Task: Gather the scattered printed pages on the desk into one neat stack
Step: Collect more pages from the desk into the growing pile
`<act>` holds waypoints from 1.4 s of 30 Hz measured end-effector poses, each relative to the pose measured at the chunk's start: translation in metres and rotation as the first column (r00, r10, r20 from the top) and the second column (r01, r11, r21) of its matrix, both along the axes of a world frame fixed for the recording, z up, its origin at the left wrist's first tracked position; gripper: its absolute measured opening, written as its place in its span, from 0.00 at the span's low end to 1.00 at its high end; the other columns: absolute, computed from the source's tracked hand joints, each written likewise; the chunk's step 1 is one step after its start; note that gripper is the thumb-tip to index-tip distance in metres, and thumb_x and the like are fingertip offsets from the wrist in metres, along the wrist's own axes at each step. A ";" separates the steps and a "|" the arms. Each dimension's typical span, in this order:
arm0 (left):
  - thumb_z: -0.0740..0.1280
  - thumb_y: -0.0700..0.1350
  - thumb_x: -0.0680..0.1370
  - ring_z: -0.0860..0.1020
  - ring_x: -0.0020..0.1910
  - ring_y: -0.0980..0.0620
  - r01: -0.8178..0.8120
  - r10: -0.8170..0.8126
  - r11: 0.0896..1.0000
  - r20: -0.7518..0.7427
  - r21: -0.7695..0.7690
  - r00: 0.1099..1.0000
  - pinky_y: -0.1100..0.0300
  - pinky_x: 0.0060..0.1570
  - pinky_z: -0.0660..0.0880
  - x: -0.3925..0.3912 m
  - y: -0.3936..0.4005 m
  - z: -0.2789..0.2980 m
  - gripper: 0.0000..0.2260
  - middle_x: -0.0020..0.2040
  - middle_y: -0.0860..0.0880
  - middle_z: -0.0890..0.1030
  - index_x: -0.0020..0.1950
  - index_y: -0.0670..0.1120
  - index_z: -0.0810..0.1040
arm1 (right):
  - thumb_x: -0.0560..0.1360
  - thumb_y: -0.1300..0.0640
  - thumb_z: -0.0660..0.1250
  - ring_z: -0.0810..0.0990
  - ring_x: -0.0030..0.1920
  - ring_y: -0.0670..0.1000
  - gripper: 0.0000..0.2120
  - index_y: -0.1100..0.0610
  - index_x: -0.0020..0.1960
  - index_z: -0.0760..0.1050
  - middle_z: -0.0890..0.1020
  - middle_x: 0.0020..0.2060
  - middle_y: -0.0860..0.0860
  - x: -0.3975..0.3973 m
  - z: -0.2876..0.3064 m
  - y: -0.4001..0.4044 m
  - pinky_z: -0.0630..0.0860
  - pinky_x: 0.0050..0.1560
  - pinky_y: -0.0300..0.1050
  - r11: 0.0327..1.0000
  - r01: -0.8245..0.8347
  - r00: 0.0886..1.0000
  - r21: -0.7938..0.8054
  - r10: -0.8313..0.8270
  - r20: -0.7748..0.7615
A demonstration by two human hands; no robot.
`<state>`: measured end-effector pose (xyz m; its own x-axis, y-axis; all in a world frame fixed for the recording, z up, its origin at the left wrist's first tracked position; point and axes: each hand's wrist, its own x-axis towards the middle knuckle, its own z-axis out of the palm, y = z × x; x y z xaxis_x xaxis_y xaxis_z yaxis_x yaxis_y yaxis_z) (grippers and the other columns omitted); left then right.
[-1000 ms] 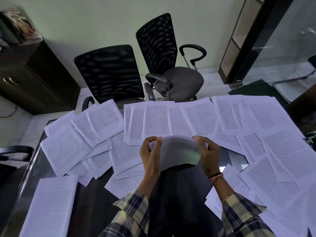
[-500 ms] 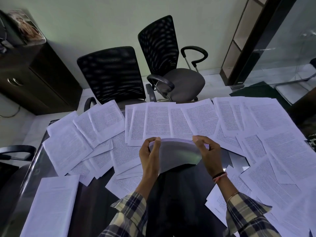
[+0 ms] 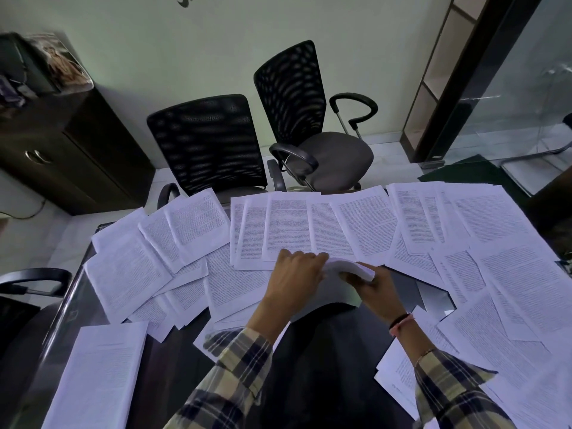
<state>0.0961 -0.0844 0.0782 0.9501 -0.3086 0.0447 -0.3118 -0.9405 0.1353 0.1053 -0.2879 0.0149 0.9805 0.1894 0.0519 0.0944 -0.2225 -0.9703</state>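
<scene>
Both hands gripping a curved sheaf [image 3: 349, 267] of pages: left hand [image 3: 294, 280] curled over its left edge, right hand [image 3: 376, 289] clasping its right end. Loose pages [image 3: 288, 227] scattered just beyond and either side, across the desk [image 3: 405, 289].

Both arms wear rolled plaid sleeves [image 3: 238, 360] in cream and navy; red-and-black wristbands [image 3: 401, 322] circle the right wrist.

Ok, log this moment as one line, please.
left hand: grips bundle | right hand: grips bundle | bundle of pages: bent, held above desk | loose pages: scattered
</scene>
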 end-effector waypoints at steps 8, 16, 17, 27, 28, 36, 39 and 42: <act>0.66 0.45 0.74 0.80 0.40 0.48 -0.290 0.192 0.777 -0.228 -0.559 0.954 0.53 0.42 0.76 0.008 0.040 -0.001 0.05 0.35 0.51 0.82 0.41 0.48 0.81 | 0.71 0.59 0.80 0.71 0.32 0.39 0.14 0.40 0.37 0.82 0.76 0.28 0.39 0.004 -0.009 -0.046 0.68 0.36 0.32 0.985 -0.054 0.995 -0.165 0.039 -0.088; 0.73 0.34 0.78 0.82 0.46 0.56 -0.593 0.218 0.136 -0.560 -0.794 0.800 0.60 0.50 0.77 -0.023 0.068 -0.044 0.05 0.44 0.50 0.86 0.50 0.42 0.87 | 0.70 0.64 0.79 0.86 0.45 0.46 0.12 0.57 0.53 0.86 0.89 0.44 0.48 0.005 -0.010 -0.084 0.81 0.48 0.39 0.998 0.063 0.981 0.006 -0.060 -0.186; 0.73 0.36 0.78 0.83 0.47 0.55 -0.604 0.228 0.083 -0.575 -0.792 0.785 0.61 0.50 0.78 -0.027 0.061 -0.051 0.05 0.45 0.49 0.87 0.51 0.43 0.87 | 0.71 0.65 0.78 0.85 0.42 0.45 0.10 0.57 0.51 0.86 0.88 0.41 0.47 0.005 -0.012 -0.079 0.80 0.46 0.37 0.994 0.102 0.977 0.029 -0.095 -0.193; 0.74 0.35 0.76 0.82 0.39 0.54 -0.721 0.336 0.073 -0.663 -0.690 0.669 0.59 0.37 0.76 -0.066 0.006 -0.114 0.05 0.38 0.51 0.86 0.42 0.43 0.84 | 0.75 0.64 0.75 0.78 0.31 0.41 0.12 0.48 0.38 0.81 0.81 0.28 0.42 -0.034 -0.056 -0.045 0.76 0.38 0.45 0.925 0.380 0.893 0.018 -0.361 -0.267; 0.74 0.37 0.77 0.84 0.41 0.51 -0.749 0.353 0.091 -0.682 -0.656 0.641 0.61 0.36 0.77 -0.068 0.005 -0.120 0.03 0.38 0.51 0.86 0.43 0.43 0.84 | 0.74 0.63 0.76 0.73 0.28 0.40 0.15 0.49 0.34 0.78 0.76 0.24 0.42 -0.038 -0.058 -0.044 0.72 0.36 0.43 0.933 0.361 0.894 0.006 -0.344 -0.286; 0.73 0.56 0.76 0.82 0.52 0.53 -0.626 0.272 0.010 -0.600 -0.780 0.752 0.60 0.53 0.77 -0.060 0.004 -0.097 0.14 0.50 0.50 0.86 0.51 0.46 0.85 | 0.77 0.50 0.70 0.83 0.57 0.43 0.16 0.59 0.59 0.84 0.87 0.55 0.46 -0.038 -0.039 -0.052 0.79 0.58 0.35 0.943 0.326 0.930 0.060 -0.309 -0.198; 0.73 0.54 0.79 0.81 0.50 0.55 -0.639 0.361 -0.017 -0.601 -0.769 0.713 0.59 0.52 0.76 -0.054 0.001 -0.095 0.11 0.47 0.50 0.86 0.47 0.46 0.86 | 0.80 0.59 0.68 0.84 0.56 0.47 0.08 0.56 0.55 0.86 0.88 0.51 0.47 -0.033 -0.038 -0.049 0.79 0.57 0.37 0.931 0.360 0.915 0.055 -0.340 -0.218; 0.74 0.49 0.79 0.81 0.44 0.60 -0.647 0.410 -0.030 -0.600 -0.762 0.687 0.58 0.50 0.75 -0.049 -0.001 -0.095 0.07 0.44 0.50 0.86 0.44 0.46 0.86 | 0.80 0.62 0.68 0.85 0.55 0.48 0.09 0.56 0.53 0.86 0.88 0.50 0.47 -0.031 -0.038 -0.049 0.79 0.54 0.34 0.928 0.368 0.912 0.061 -0.348 -0.217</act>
<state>0.0472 -0.0852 -0.0169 0.8377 0.4398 -0.3237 0.3497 0.0232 0.9366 0.0739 -0.3365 -0.0234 0.9735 -0.1721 -0.1506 -0.1706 -0.1079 -0.9794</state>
